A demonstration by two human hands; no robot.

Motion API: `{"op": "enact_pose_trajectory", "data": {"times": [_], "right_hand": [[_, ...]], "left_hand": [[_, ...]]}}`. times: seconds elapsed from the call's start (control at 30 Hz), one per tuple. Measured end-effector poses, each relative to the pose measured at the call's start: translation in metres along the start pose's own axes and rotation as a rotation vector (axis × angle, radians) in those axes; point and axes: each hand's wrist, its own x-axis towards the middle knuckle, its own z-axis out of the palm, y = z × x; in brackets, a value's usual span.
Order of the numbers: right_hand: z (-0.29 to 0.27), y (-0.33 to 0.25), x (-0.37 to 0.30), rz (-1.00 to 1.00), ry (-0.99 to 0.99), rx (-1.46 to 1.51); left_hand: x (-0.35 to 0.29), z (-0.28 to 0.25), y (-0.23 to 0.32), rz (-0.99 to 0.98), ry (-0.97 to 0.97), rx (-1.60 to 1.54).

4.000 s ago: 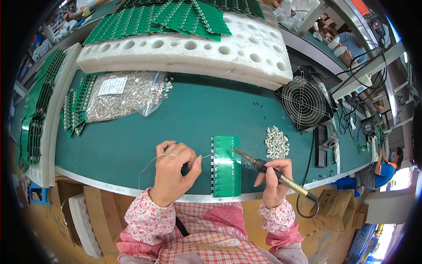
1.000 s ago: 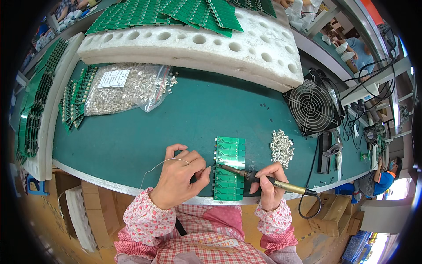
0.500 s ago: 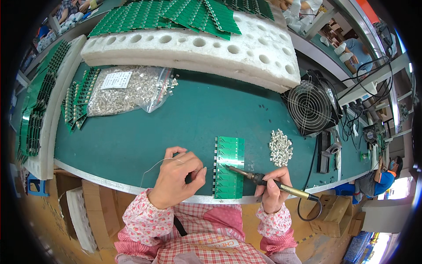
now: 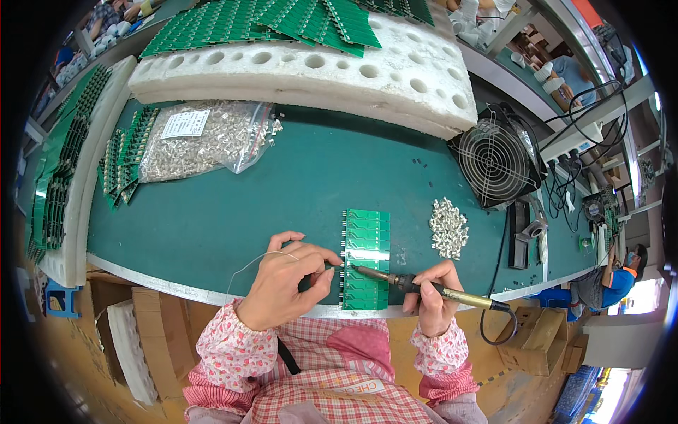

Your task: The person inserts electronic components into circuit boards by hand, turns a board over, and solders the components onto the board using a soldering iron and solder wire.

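Observation:
A green circuit board panel point(image 4: 367, 237) lies near the front edge of the bench, with small metal parts along its left side. My left hand point(image 4: 282, 286) is closed on a thin silvery solder wire point(image 4: 244, 269), which loops back over the hand. Its fingertips are right beside the board's left edge. From the right, my right hand point(image 4: 436, 300) grips a soldering iron point(image 4: 404, 283) like a pen. The iron's tip is at the board's left part, close to my left fingertips; whether it touches a joint is too small to tell.
Small metal parts point(image 4: 449, 228) are heaped right of the board. A fan point(image 4: 493, 161) and a dark iron stand point(image 4: 520, 237) sit farther right. A bag of parts point(image 4: 205, 141) lies back left. White foam blocks point(image 4: 296, 78) carry more boards. The iron's cord hangs at right.
My left fingertips have reached right to the board's edge. The iron's tip has shifted slightly left along the board. The whole view has also moved a little.

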Motion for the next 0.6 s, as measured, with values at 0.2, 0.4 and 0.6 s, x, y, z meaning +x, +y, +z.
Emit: {"op": "enact_pose_trajectory", "data": {"times": [0.2, 0.4, 0.6], "right_hand": [[0.0033, -0.0041, 0.0016, 0.037, -0.009, -0.015], [0.0052, -0.0045, 0.0036, 0.038, -0.027, -0.007], [0.0035, -0.0047, 0.0025, 0.026, -0.043, -0.028]], "left_hand": [[0.0007, 0.0021, 0.0001, 0.004, 0.014, 0.017], [0.0023, 0.0044, 0.0000, 0.018, 0.024, 0.062], [0.0035, 0.0048, 0.0006, 0.021, 0.017, 0.075]]}}
